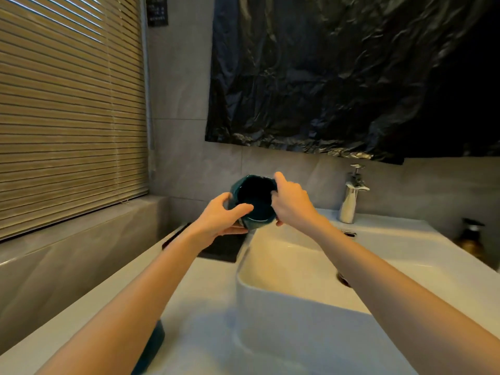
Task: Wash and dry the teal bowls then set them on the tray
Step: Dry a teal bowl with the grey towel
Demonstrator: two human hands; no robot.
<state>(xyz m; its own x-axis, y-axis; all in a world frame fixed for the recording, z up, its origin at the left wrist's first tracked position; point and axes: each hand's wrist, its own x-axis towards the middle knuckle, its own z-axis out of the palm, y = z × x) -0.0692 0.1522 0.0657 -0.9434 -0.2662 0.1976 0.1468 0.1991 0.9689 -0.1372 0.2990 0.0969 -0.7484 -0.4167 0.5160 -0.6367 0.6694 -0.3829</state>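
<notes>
A teal bowl [253, 203] is held up in the air, tilted with its opening toward me, above the left rim of the white sink [284, 266]. My left hand [220, 217] grips its near left rim, thumb inside the bowl. My right hand [290, 203] grips the right rim, with something dark bunched under the fingers; I cannot tell if it is a cloth. A dark flat tray or mat [224, 247] lies on the counter just below the bowl. Another teal object [153, 347] shows at the bottom edge, partly hidden by my left forearm.
A chrome faucet [351, 196] stands behind the sink on the right. A dark pump bottle [470, 239] is at the far right. Slatted blinds [67, 109] cover the window on the left, above a grey ledge. Black plastic sheeting [338, 77] hangs on the wall.
</notes>
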